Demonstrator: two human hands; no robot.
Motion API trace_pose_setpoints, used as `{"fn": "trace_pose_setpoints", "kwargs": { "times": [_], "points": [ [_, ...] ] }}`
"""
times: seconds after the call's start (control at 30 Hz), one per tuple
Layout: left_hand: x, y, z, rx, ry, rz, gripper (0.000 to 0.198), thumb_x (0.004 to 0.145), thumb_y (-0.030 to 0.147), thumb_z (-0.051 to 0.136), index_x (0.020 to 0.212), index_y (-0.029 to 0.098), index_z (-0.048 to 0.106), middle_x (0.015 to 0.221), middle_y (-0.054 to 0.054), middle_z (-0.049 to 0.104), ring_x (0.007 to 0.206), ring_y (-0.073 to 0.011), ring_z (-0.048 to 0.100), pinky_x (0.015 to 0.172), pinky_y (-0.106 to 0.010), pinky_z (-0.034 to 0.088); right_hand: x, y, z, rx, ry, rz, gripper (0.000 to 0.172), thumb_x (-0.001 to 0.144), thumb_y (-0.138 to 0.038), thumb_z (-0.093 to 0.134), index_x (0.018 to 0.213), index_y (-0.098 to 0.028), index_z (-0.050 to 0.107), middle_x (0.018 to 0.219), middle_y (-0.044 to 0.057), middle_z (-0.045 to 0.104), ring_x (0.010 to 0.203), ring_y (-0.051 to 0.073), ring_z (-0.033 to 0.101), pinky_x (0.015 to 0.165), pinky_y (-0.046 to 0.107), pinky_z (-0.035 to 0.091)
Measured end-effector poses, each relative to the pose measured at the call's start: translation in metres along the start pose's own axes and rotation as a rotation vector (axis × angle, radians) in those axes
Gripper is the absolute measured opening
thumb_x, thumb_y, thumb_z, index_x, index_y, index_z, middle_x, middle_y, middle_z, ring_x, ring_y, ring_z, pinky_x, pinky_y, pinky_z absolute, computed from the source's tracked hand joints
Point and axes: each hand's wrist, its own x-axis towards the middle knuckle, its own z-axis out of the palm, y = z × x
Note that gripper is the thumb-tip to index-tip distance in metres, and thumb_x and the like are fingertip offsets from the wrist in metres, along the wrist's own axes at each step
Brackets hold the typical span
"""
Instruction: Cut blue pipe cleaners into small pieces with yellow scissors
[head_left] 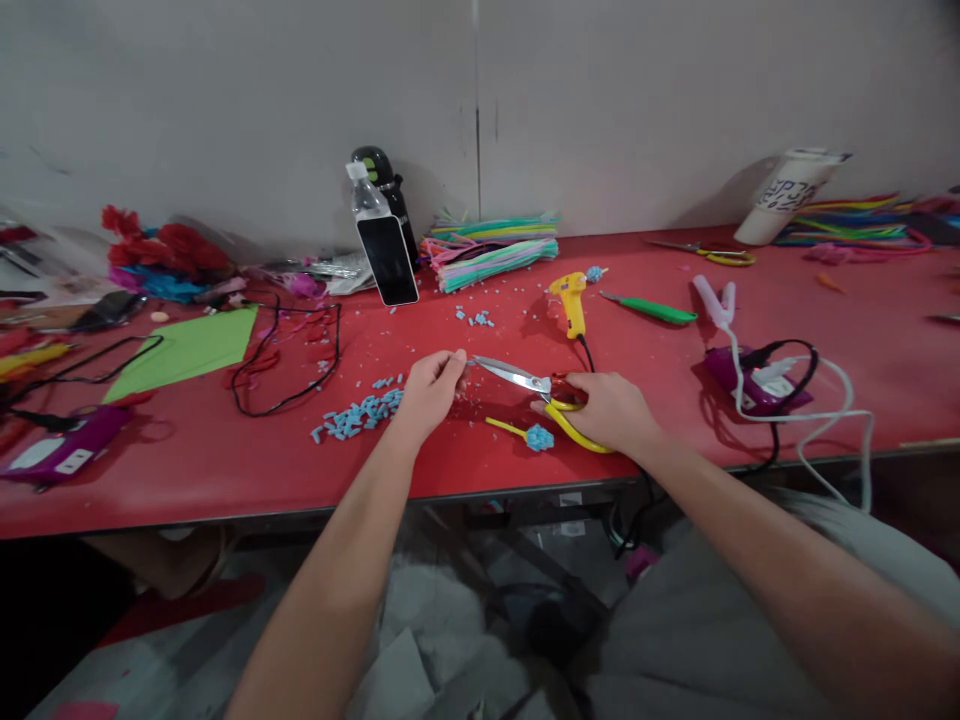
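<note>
Left hand [433,392] pinches a thin bluish strip [471,362] at its 2 o'clock, likely to steady it by the scissors [517,376], with right hand [615,408] closed round their handles for control. Loose blue bits [360,414] lie at left hand's 8 o'clock, seemingly for easy reach; yellow-stemmed blue cluster [538,437] sits at scissors' 6 o'clock, glue gun [572,303] at 1.

Black phone [388,262] before a clear bottle [367,197]
</note>
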Motion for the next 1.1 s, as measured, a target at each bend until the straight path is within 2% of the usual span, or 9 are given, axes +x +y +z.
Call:
{"fn": "trace_pose_setpoints", "kwargs": {
  "times": [0.17,0.47,0.7,0.8,1.1],
  "points": [
    [-0.0005,0.0009,-0.0001,0.003,-0.006,-0.010,0.040,0.086,0.049,0.048,0.063,0.016,0.052,0.055,0.002,0.052,0.052,-0.0095,0.047,0.052,-0.021,0.036,0.0001,-0.0026,-0.0009,-0.014,0.006,-0.004,0.047,0.073,-0.069,0.049,0.079,-0.026,0.066,0.071,0.005,0.067,0.067,0.020,0.061,0.051,0.026,0.025],
    [0.0006,-0.0020,0.0005,-0.024,-0.029,-0.017,0.040,0.085,0.051,0.048,0.066,0.016,0.055,0.057,0.000,0.054,0.053,-0.0102,0.049,0.053,-0.021,0.038,0.0020,-0.0029,-0.0011,-0.041,-0.007,0.017,0.047,0.072,-0.070,0.049,0.071,-0.026,0.064,0.072,0.004,0.068,0.067,0.021,0.061,0.049,0.026,0.024],
    [0.0015,-0.0066,0.0003,0.007,0.013,-0.022,0.043,0.085,0.052,0.046,0.059,0.018,0.046,0.052,0.003,0.041,0.047,-0.0085,0.035,0.046,-0.022,0.028,-0.0004,-0.0002,-0.0011,0.029,0.003,0.004,0.048,0.073,-0.070,0.048,0.073,-0.024,0.061,0.071,0.004,0.067,0.066,0.020,0.061,0.051,0.025,0.026],
    [0.0010,-0.0069,-0.0003,0.005,0.005,-0.009,0.043,0.085,0.052,0.045,0.059,0.018,0.044,0.051,0.004,0.039,0.047,-0.0083,0.033,0.047,-0.022,0.027,-0.0008,-0.0007,-0.0018,0.025,0.000,0.002,0.048,0.073,-0.070,0.049,0.075,-0.024,0.062,0.071,0.005,0.067,0.065,0.020,0.061,0.051,0.026,0.026],
    [-0.0002,-0.0021,-0.0006,0.021,-0.010,0.015,0.043,0.086,0.053,0.044,0.061,0.018,0.050,0.053,0.002,0.044,0.049,-0.0103,0.041,0.050,-0.023,0.032,0.0006,-0.0035,-0.0033,0.004,-0.021,-0.004,0.046,0.072,-0.068,0.051,0.077,-0.026,0.066,0.072,0.005,0.067,0.068,0.021,0.062,0.050,0.026,0.026]
  ]
}}
